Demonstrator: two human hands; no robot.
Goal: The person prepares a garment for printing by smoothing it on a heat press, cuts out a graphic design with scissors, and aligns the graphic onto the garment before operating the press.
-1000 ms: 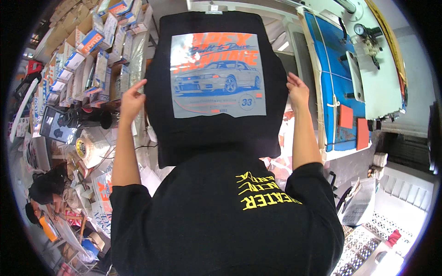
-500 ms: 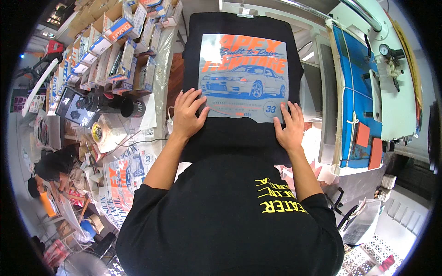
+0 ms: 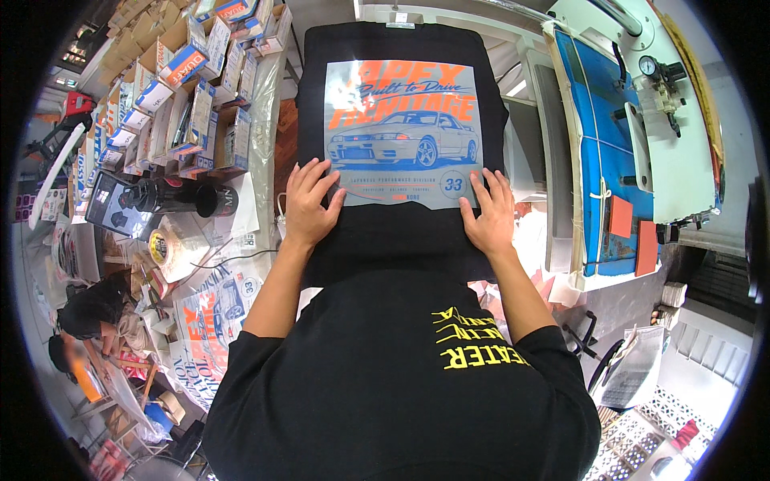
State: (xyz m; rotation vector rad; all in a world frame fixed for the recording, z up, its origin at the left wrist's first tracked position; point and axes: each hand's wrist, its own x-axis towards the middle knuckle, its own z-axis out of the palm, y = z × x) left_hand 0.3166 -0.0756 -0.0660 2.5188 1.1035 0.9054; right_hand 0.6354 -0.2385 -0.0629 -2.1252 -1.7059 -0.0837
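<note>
A black T-shirt (image 3: pixel 393 236) is spread flat in front of me. On it lies a glossy grey transfer film (image 3: pixel 401 180) with orange lettering and a blue car print; its lower edge is wavy. My left hand (image 3: pixel 311 204) rests with fingers spread at the film's lower left corner, fingertips on its edge. At the lower right corner my right hand (image 3: pixel 491 215) lies likewise, thumb and fingers apart, touching the film's edge. Neither hand grips anything.
Cardboard boxes (image 3: pixel 180 88) crowd the left table, with a black bottle (image 3: pixel 168 195) and a tape roll (image 3: pixel 166 248) nearer. Printed sheets (image 3: pixel 212 325) lie below. On the right stand a blue panel (image 3: pixel 597 120) and a pressure gauge (image 3: pixel 648 66). Another person (image 3: pixel 92 309) bends at the far left.
The whole view has shifted, so the shirt and film appear farther left. Both hands stay at the film's lower corners, with little visible change in their hold.
</note>
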